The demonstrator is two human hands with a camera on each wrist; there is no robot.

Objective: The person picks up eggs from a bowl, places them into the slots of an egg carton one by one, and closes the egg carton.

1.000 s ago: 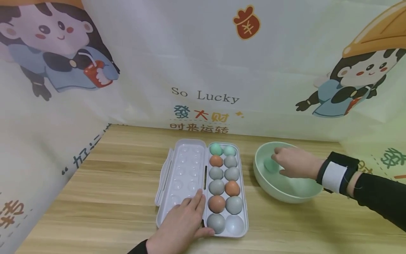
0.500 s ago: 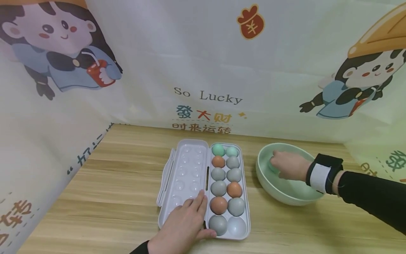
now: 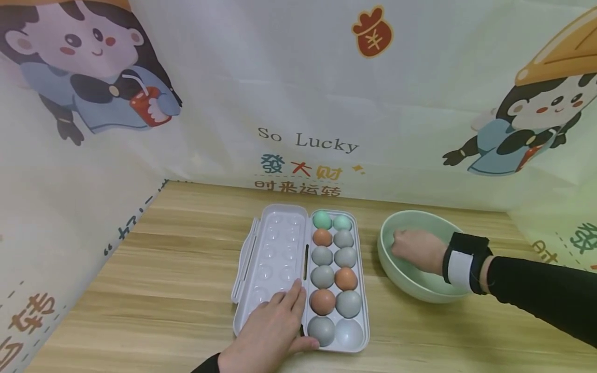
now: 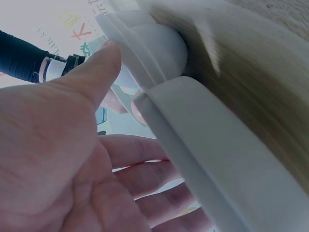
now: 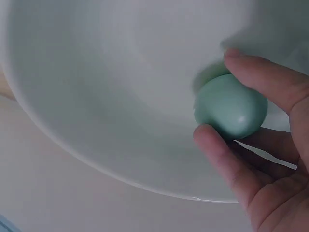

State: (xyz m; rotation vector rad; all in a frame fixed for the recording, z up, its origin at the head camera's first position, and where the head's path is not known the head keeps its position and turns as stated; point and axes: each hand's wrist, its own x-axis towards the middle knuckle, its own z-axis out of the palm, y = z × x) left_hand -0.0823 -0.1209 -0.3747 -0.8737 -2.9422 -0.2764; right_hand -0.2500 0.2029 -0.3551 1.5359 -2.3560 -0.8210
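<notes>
Your right hand [image 3: 416, 248] is down inside the green bowl [image 3: 410, 282], with thumb and fingers [image 5: 227, 159] curled round a small green egg [image 5: 231, 106]. The egg sits low in the bowl, close to its wall or touching it; you cannot tell which.

Your left hand [image 3: 272, 331] lies flat and relaxed on the open lid [image 3: 270, 248] of the egg box [image 3: 342, 339], and its thumb [image 4: 91, 67] rests by the middle ridge. It holds nothing, it only presses down.

Just beyond your left thumb, one cup [image 3: 348, 331] in the near corner of the box has no egg. The other cups hold grey, brown and green eggs [image 3: 333, 259].

What could go wrong? I think the egg could slip if your hold is too soft, because it is round and smooth. It could crack if you squeeze hard or bump it on the bowl's rim. If your left hand lifts, the light box might slide across the wooden table [image 3: 163, 280].

From the head view, your right hand hides the egg fully. The right wrist view is blurry at the edges. The left wrist view is very close, so only part of the box shows.
</notes>
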